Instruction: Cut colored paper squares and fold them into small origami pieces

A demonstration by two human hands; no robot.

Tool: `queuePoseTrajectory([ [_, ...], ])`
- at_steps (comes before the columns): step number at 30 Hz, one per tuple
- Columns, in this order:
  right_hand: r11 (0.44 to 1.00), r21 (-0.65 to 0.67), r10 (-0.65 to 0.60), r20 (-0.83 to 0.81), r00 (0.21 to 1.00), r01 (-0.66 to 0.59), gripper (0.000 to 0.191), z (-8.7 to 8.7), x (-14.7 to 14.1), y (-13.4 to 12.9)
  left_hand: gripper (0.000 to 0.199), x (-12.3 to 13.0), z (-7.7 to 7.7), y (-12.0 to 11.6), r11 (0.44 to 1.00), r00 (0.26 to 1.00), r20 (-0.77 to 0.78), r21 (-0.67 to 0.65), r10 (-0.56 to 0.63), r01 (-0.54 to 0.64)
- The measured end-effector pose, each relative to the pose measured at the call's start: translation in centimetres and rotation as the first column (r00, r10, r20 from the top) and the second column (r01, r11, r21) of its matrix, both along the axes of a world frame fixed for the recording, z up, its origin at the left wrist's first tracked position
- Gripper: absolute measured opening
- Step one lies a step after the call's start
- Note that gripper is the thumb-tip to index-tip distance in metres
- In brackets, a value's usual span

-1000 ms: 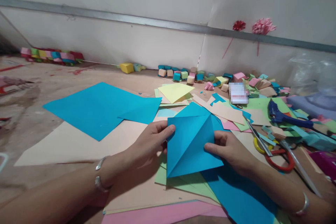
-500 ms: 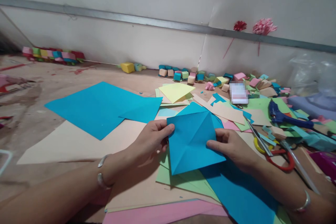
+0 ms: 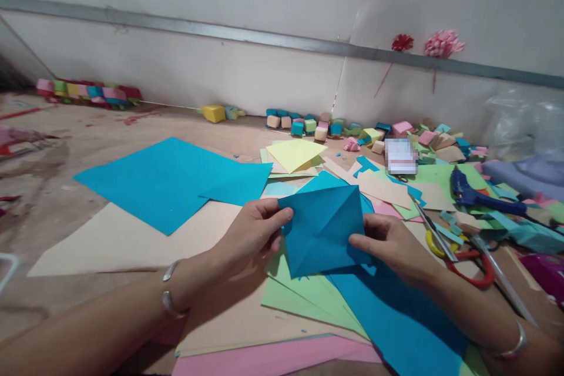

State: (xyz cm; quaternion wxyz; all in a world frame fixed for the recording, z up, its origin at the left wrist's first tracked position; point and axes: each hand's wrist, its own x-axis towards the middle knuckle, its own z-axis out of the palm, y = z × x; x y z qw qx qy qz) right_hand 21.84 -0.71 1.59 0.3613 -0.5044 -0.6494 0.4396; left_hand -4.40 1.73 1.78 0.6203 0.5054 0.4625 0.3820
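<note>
A square of blue paper with diagonal creases is held up between both hands, above the stacked sheets. My left hand pinches its left edge near the upper corner, thumb in front and fingers behind. On the opposite edge, my right hand grips with the thumb on the face and the fingers partly hidden behind. Beneath it lie green paper sheets and a larger blue sheet that runs under my right forearm.
Large blue sheets lie left over a cream sheet. Red-and-yellow-handled scissors and a blue glue gun lie right among paper scraps. Small folded paper boxes line the wall, where paper flowers hang on a rail.
The blue square has tilted, so its lower edge sits higher and its face looks darker. Both hands keep their hold with only slight movement.
</note>
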Motion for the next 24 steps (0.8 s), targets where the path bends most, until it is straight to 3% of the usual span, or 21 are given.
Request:
queuePoseTrajectory([
  [1, 0.989, 0.146, -0.017, 0.049, 0.999, 0.01, 0.015, 0.2, 0.2, 0.0, 0.018, 0.0, 0.1, -0.1, 0.997, 1.0, 0.016, 0.081, 0.018, -0.019],
  [2, 0.942, 0.336, -0.046, 0.103, 0.994, 0.009, 0.009, 0.5, 0.4, -0.1, 0.009, 0.0, 0.2, -0.2, 0.98, 0.999, 0.029, 0.197, 0.035, -0.04],
  [3, 0.843, 0.539, -0.093, 0.152, 0.984, -0.004, 0.008, 0.8, 0.7, -0.1, 0.006, 0.0, 0.3, -0.2, 0.941, 0.998, 0.036, 0.334, 0.048, -0.057],
  [5, 0.535, 0.84, -0.204, 0.237, 0.95, -0.094, 0.02, 1.4, 1.4, -0.1, 0.015, -0.2, 0.5, -0.3, 0.802, 0.998, -0.003, 0.596, 0.064, -0.05],
  [6, 0.389, 0.905, -0.255, 0.285, 0.924, -0.172, 0.026, 1.5, 1.8, 0.0, 0.019, -0.3, 0.5, -0.2, 0.722, 0.995, -0.063, 0.692, 0.073, -0.009],
  [7, 0.289, 0.924, -0.288, 0.334, 0.897, -0.251, 0.028, 1.6, 2.1, 0.2, 0.021, -0.5, 0.4, -0.1, 0.654, 0.985, -0.15, 0.754, 0.084, 0.059],
  [8, 0.243, 0.916, -0.302, 0.384, 0.873, -0.319, 0.027, 1.5, 2.3, 0.5, 0.022, -0.7, 0.2, 0.1, 0.605, 0.963, -0.253, 0.782, 0.09, 0.149],
  [9, 0.249, 0.896, -0.292, 0.432, 0.853, -0.369, 0.024, 1.3, 2.5, 0.8, 0.021, -0.8, 0.0, 0.3, 0.576, 0.928, -0.361, 0.779, 0.089, 0.248],
  [11, 0.357, 0.821, -0.245, 0.543, 0.803, -0.446, 0.021, 0.5, 2.7, 1.5, 0.017, -1.0, -0.5, 0.8, 0.567, 0.835, -0.545, 0.711, 0.069, 0.417],
  [13, 0.481, 0.705, -0.188, 0.663, 0.725, -0.521, 0.026, -0.5, 2.7, 2.1, 0.015, -1.1, -1.0, 1.2, 0.57, 0.752, -0.658, 0.633, 0.038, 0.525],
  [15, 0.549, 0.603, -0.106, 0.737, 0.668, -0.579, 0.03, -1.3, 2.7, 2.4, 0.015, -1.2, -1.2, 1.5, 0.538, 0.701, -0.712, 0.606, 0.039, 0.586],
  [18, 0.59, 0.522, 0.011, 0.758, 0.652, -0.616, 0.033, -2.0, 2.6, 2.4, 0.019, -1.2, -1.3, 1.6, 0.482, 0.689, -0.721, 0.631, 0.075, 0.608],
  [22, 0.593, 0.497, 0.096, 0.738, 0.668, -0.634, 0.029, -1.9, 2.1, 2.1, 0.022, -1.3, -1.1, 1.5, 0.508, 0.658, -0.75, 0.595, 0.073, 0.622],
  [24, 0.637, 0.49, 0.119, 0.7, 0.704, -0.596, 0.026, -1.7, 1.8, 2.1, 0.02, -1.2, -0.9, 1.4, 0.54, 0.618, -0.785, 0.542, 0.051, 0.644],
])
